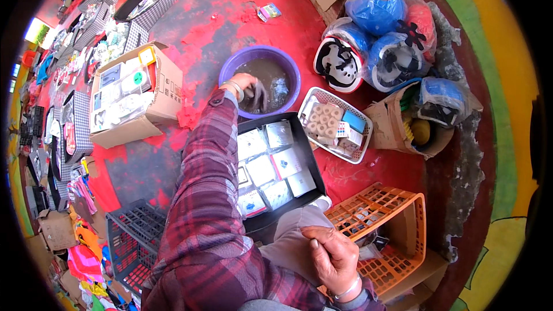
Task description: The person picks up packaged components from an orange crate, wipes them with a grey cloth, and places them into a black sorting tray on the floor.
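Bright, fairly even light covered the scene, and the window [38,33] at the far left was washed out. Glare flecked the plastic bags [375,10] on the far right; shadow darkened the inside of the orange crate [419,224]. The near right hand [335,258] looked sharp, small far-left items soft. Edges curved strongly, rimmed in black.

The floor [204,31] is red, with dark grey patches showing through. On it stand a purple basin [259,52] and, just beside it, a white basket [334,151]. A filled carton [170,80] sits to the left; a dark grey crate [138,230] and an orange crate [421,224] stand nearer. Bagged helmets [340,63] lie at the right; a small box [269,12] lies beyond the basin.
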Available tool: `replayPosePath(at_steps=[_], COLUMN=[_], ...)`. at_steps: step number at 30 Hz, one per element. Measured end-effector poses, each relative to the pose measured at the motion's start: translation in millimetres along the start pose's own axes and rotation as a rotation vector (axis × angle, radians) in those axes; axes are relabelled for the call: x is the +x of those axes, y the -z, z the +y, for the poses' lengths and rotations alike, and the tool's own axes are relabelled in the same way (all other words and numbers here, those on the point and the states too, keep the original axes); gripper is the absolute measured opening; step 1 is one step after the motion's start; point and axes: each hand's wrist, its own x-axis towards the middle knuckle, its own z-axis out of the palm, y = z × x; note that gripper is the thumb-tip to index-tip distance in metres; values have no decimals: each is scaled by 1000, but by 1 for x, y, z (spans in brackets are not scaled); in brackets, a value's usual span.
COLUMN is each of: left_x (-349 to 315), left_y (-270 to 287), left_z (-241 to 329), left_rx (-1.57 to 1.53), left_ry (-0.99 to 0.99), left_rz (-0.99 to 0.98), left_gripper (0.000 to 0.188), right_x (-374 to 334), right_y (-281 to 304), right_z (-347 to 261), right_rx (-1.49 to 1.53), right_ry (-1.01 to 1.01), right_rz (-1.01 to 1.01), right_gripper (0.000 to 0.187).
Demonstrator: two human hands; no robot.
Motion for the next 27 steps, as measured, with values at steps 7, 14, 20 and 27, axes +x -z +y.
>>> replayPosePath(at_steps=[7,14,20,27], left_x=[12,30,9,10], left_y=[-11,-56,-106,-80], left_z=[-7,-15,37,42], left_rx=[-1213,-1416,-1710,-1372], left_ry=[-176,-650,-331,-289], left_rz=[381,599,572,403], left_gripper=[47,27,19,22], right_x=[-16,-31,-36,-39], right_y=[10,17,18,22], right_z=[1,-1,5,9], right_rx=[20,46,57,73], right_ry=[0,-4,-10,20], right_rz=[37,127,174,140], right_gripper=[16,14,14,14])
